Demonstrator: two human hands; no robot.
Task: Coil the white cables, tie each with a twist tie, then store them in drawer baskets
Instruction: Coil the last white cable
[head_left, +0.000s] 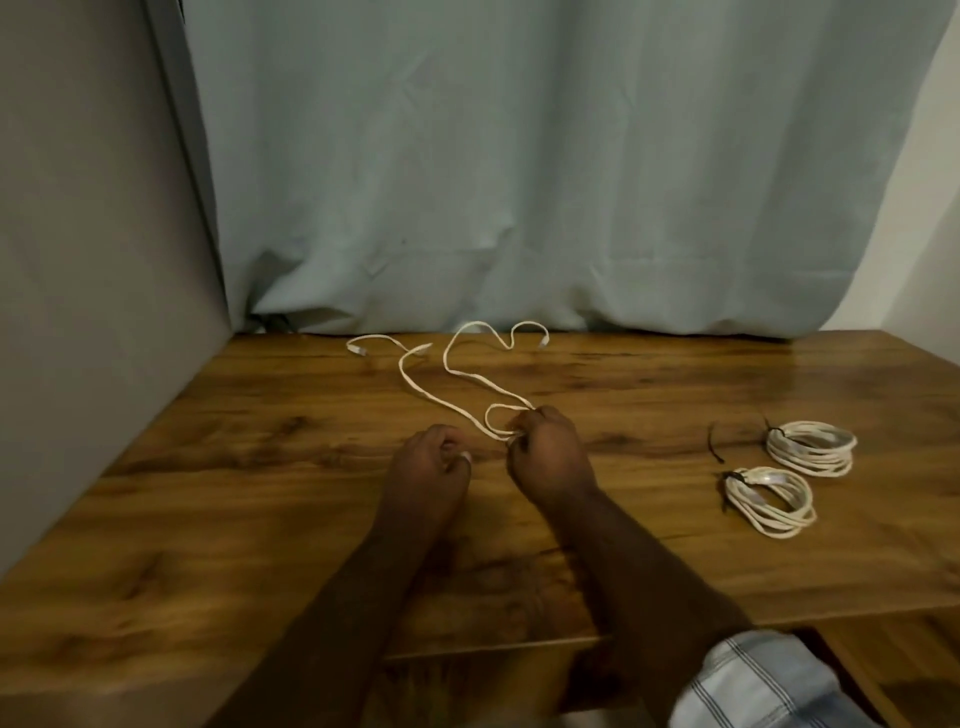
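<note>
Head view: right hand (548, 452) pinches a small first loop of the cable (470, 376); its loose length runs away from that hand, forward and left across the worktop (208, 493). Left hand (428, 460), loosely curled and holding nothing, sits just beside the loop, nearer the slack.

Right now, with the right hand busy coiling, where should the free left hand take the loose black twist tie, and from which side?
Take the loose black twist tie near its middle, pinching across its width from above. It lies flat and slightly curved on the table, apart from the two tied coils to its right, so its left side is open. The left hand would have to cross past the right hand.
</note>
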